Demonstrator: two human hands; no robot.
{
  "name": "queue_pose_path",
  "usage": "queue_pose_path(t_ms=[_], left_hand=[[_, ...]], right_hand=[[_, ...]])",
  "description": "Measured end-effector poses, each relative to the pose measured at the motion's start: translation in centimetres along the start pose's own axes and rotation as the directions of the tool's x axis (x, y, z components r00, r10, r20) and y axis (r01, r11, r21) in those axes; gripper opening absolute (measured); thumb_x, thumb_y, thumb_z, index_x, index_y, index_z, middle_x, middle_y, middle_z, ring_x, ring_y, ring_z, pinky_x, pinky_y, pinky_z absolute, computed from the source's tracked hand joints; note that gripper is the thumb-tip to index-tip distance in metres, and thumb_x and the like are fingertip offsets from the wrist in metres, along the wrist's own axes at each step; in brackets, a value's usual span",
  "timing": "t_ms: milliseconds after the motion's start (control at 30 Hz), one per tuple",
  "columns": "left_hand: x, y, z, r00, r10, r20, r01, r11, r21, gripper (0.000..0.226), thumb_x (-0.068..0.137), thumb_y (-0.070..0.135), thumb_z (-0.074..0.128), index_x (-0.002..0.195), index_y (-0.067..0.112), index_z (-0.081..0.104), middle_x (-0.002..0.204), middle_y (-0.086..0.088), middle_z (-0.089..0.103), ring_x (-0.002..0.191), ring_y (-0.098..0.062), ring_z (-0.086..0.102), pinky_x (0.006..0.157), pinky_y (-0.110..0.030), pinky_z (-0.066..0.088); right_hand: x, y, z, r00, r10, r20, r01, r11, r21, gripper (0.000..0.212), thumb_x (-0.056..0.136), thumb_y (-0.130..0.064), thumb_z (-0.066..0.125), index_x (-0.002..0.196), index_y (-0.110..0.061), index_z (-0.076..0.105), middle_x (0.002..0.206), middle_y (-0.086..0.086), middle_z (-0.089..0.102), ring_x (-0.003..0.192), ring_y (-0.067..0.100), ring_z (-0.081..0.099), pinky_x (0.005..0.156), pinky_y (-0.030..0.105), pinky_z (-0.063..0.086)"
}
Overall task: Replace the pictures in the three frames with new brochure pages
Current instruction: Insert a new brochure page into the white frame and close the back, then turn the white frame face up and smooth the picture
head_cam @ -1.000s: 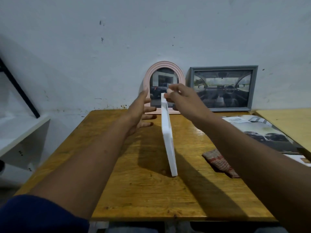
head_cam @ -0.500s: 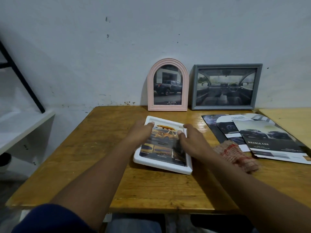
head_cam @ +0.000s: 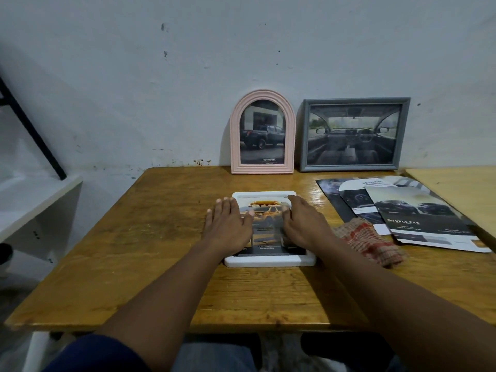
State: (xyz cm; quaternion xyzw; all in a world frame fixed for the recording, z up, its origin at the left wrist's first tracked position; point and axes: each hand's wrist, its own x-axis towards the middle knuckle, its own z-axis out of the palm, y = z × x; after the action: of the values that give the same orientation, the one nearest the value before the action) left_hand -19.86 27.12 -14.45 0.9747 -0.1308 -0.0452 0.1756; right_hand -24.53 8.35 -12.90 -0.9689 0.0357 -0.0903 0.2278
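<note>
A person's left hand (head_cam: 228,224) and right hand (head_cam: 304,224) lie flat, fingers straight, on a white frame (head_cam: 269,260) lying face up at the centre of a wooden table (head_cam: 161,251). Each hand covers one side edge of the frame, with its picture showing between them.

My left hand (head_cam: 228,226) and right hand (head_cam: 303,224) cover both sides of the white rectangular plastic frame (head_cam: 268,261). Only the middle strip of its orange car picture shows, and the captions are too blurred to read. Red-checked woven cloth (head_cam: 370,241) hides a corner of the fanned glossy car brochure pages (head_cam: 418,213); lower sheets mostly overlapped. Fine print in the pink arched frame (head_cam: 263,132): too small. White shelf (head_cam: 35,200) cut off at left edge.
</note>
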Motion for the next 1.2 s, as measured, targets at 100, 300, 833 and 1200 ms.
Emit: queue_pose_path(t_ms=[100,300,833,1200], left_hand=[[-0.2,0.1,-0.3,1.000,0.023,-0.014,-0.022,0.999,0.023,0.072,0.105,0.057,0.013,0.162,0.017,-0.006,0.169,-0.005,-0.013,0.154,-0.023,-0.016,0.122,-0.044,-0.010],[-1.0,0.6,-0.4,0.999,0.052,0.008,-0.052,0.998,0.032,0.073,0.105,0.058,0.016,0.163,0.018,-0.001,0.170,-0.005,-0.010,0.155,-0.025,-0.013,0.123,-0.046,-0.005],[-3.1,0.2,-0.4,0.994,0.111,-0.005,-0.111,0.988,-0.110,0.065,0.107,0.052,0.018,0.163,0.022,0.005,0.170,-0.002,-0.007,0.156,-0.020,-0.009,0.124,-0.043,-0.002],[0.3,-2.2,-2.9,0.994,0.081,-0.072,-0.085,0.994,-0.066,0.058,0.110,0.040,0.024,0.162,0.019,0.011,0.170,-0.002,0.004,0.156,-0.020,-0.001,0.124,-0.040,0.002]], right_hand=[[-0.4,0.6,-2.0,1.000,-0.004,-0.023,0.003,0.998,-0.061,0.045,0.101,-0.034,0.042,0.139,-0.011,0.047,0.139,0.010,0.050,0.122,0.028,0.051,0.100,0.043,0.045],[-4.0,3.6,-5.9,0.997,0.056,0.048,-0.047,0.983,-0.175,0.050,0.097,-0.040,0.049,0.142,-0.019,0.048,0.147,0.006,0.049,0.129,0.027,0.049,0.105,0.044,0.043],[-7.8,5.0,-7.8,0.998,0.060,0.034,-0.060,0.998,-0.021,0.022,0.104,-0.023,0.041,0.112,-0.028,0.061,0.114,-0.004,0.066,0.104,0.015,0.061,0.083,0.034,0.051],[4.2,-2.6,-10.3,0.991,0.059,0.117,-0.074,0.989,0.130,0.028,0.100,-0.016,0.049,0.121,-0.014,0.068,0.118,0.009,0.064,0.101,0.024,0.058,0.082,0.033,0.047]])
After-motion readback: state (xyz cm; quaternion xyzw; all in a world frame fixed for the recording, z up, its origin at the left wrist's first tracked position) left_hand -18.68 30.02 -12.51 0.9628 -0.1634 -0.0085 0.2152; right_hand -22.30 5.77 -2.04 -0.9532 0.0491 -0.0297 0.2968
